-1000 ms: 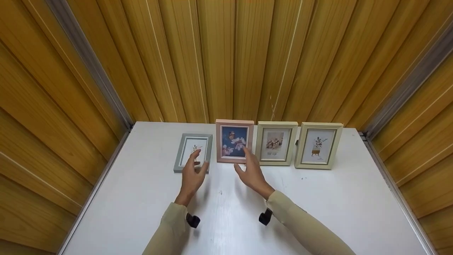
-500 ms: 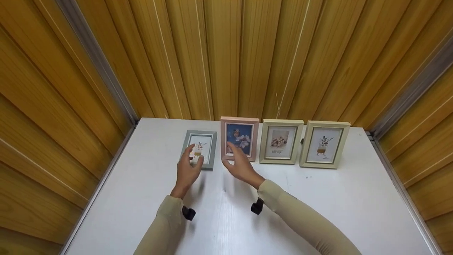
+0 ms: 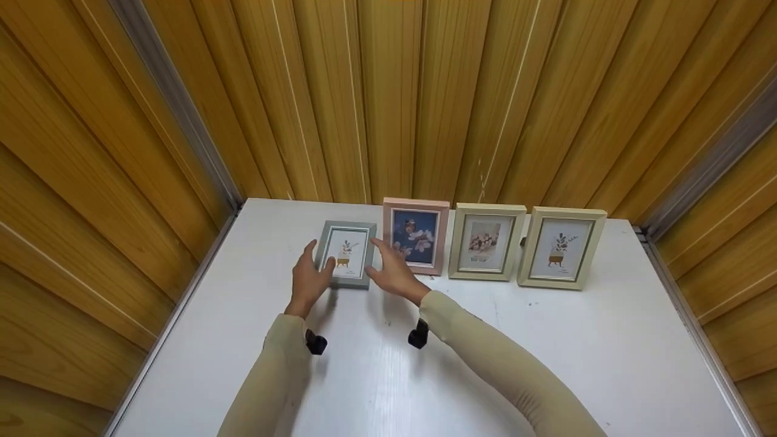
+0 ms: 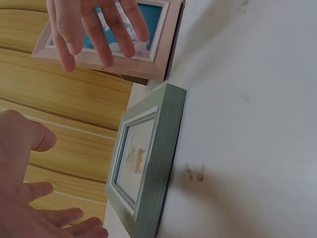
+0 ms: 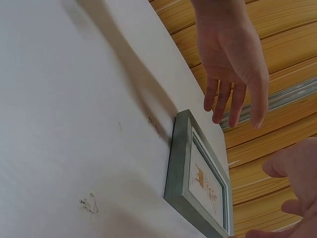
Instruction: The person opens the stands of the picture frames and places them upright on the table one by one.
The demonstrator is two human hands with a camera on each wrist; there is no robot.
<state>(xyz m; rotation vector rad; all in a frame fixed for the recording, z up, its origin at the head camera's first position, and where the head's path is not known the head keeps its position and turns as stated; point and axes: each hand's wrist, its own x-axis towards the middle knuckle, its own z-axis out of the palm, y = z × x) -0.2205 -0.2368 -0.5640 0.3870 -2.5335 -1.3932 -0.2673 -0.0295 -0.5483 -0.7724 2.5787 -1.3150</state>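
Observation:
A grey-green picture frame point(image 3: 348, 249) with a plant print lies face up on the white table, left of the other frames. My left hand point(image 3: 308, 279) is over its left edge, fingers spread, thumb overlapping the picture in the head view. At its right edge is my right hand point(image 3: 393, 273), fingers extended, overlapping the corner of the pink picture frame point(image 3: 419, 237). Both wrist views show a gap between the hands and the grey-green frame. In the left wrist view, the right hand point(image 4: 99, 25) hangs above, across the pink frame.
Two cream picture frames point(image 3: 485, 243) stand upright in a row to the right of the pink one. Yellow wood-slat walls point(image 3: 388, 109) rise behind the white table point(image 3: 546, 352) and along both sides. Small dark marks point(image 4: 195, 173) spot the tabletop.
My right hand has moved left from in front of the pink frame to the grey-green frame's right edge. My left hand has shifted left off the picture. The head view has turned slightly.

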